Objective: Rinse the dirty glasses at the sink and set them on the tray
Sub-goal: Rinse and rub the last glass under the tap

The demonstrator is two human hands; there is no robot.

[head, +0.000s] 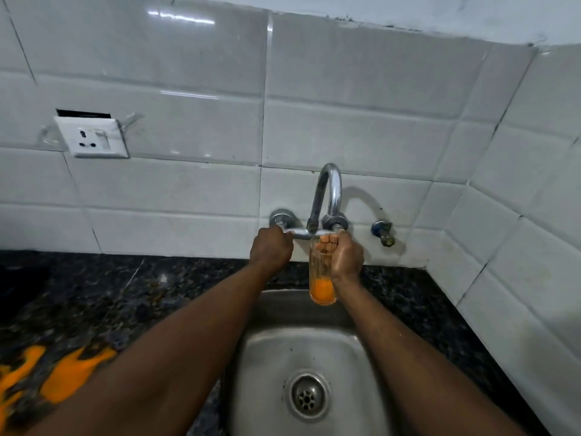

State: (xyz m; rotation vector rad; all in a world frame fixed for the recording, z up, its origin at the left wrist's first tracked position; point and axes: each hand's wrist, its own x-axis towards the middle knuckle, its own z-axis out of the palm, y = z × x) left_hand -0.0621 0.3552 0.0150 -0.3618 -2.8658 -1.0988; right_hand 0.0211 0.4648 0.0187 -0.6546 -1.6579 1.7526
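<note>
Now | left hand grips tap handle | right hand holds glass above back edge of sink

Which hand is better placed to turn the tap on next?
Left. The left hand grips the left tap handle, while the right hand holds the glass under the spout.

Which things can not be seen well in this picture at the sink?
Head view only.
Tap handle: mostly covered by the left hand.
Mouth of the spout: behind the glass rim and right hand; water flow unclear.
Orange shapes, lower left: blurred, cut by the edge.
Tray: outside the frame.
</note>
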